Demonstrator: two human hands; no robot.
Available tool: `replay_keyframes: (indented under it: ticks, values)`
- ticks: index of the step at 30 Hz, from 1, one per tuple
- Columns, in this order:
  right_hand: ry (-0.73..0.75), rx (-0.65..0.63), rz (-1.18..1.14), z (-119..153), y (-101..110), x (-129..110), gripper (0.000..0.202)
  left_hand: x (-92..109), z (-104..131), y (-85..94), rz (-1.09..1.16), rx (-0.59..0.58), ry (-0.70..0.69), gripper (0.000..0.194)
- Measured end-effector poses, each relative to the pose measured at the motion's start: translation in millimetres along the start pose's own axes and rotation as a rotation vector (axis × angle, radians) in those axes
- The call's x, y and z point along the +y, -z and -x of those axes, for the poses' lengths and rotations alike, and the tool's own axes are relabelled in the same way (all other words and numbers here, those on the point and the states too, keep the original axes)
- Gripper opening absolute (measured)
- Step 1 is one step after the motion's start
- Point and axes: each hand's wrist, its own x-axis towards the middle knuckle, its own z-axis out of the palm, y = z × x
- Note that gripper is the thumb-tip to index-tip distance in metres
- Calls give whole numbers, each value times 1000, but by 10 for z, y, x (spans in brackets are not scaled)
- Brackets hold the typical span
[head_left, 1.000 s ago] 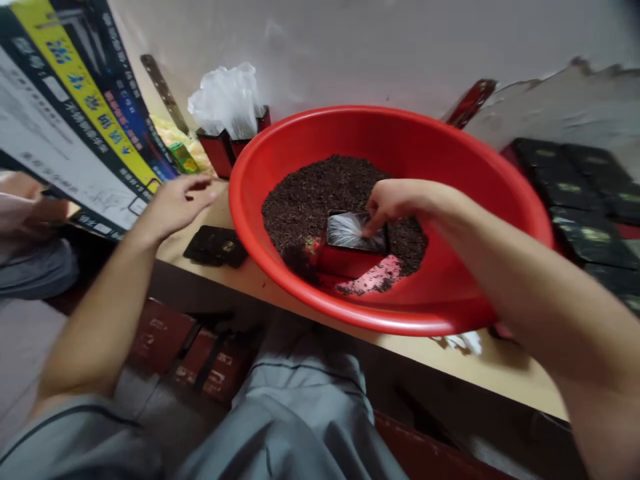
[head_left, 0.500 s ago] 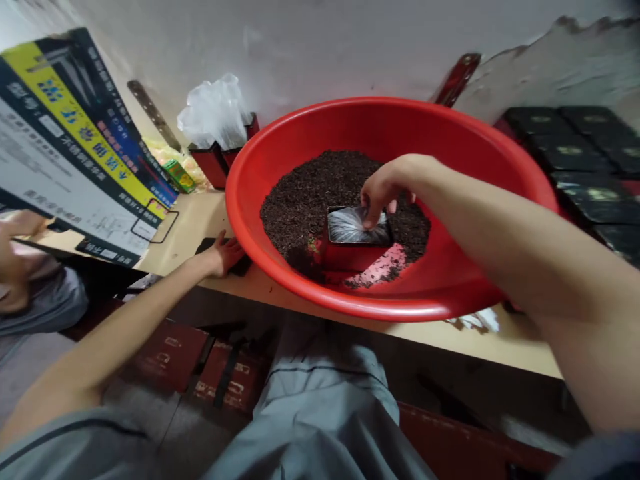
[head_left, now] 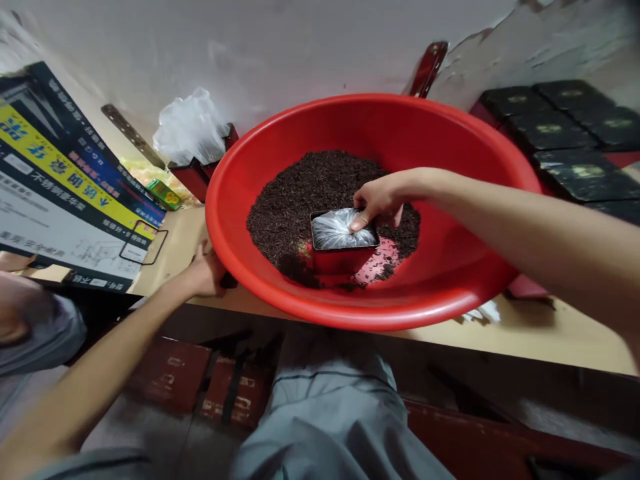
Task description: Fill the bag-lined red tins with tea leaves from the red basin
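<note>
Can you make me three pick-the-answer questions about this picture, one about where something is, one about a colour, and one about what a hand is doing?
1. Where does the small red tin sit?
A. On the floor
B. In the basin, among the dark loose leaves
C. On the stack of black boxes

2. What colour is the basin?
A. Red
B. Blue
C. White

3. What is the right hand doing?
A. Hanging in the air over the boxes
B. Holding a green packet
C. Pressing its fingers on the shiny bag inside the tin

Answers:
1 B: the tin stands on the basin's floor with leaves around it.
2 A: its rim and walls are red all round.
3 C: the fingertips rest on the crinkled lining at the tin's mouth, while the left hand is at the basin's outer edge.
</note>
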Motion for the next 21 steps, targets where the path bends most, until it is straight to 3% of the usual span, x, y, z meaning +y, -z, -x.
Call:
replay_keyframes:
  ticks: [2, 3, 5, 6, 8, 10, 12, 15, 17, 21]
  values:
    - [102, 17, -41, -26, -23, 118, 82, -86, 441, 404, 46, 7, 33, 65]
    - [150, 18, -59, -36, -34, 167, 81, -104, 656, 635, 115, 85, 37, 67]
    - [209, 18, -72, -42, -52, 231, 78, -27, 936, 1085, 122, 387, 76, 84]
    - [218, 19, -64, -37, -57, 246, 77, 80, 952, 1266, 120, 496, 56, 91]
    - [221, 21, -43, -12, -60, 248, 76, 404, 700, 1471, 154, 702, -98, 98]
    - [237, 8, -41, 26, -53, 231, 73, 786, 146, 1453, 194, 798, -362, 104]
    - [267, -15, -70, 66, -42, 210, 68, 1111, -502, 1288, 222, 734, -526, 110]
    - [287, -35, -115, 118, -35, 180, 58, 1367, -1200, 1002, 247, 555, -577, 111]
    - [292, -48, -133, 142, -35, 162, 49, 1413, -1375, 896, 222, 503, -586, 111]
    - [349, -106, -155, 173, 1, 161, 32, 1431, -1360, 911, 168, 460, -571, 113]
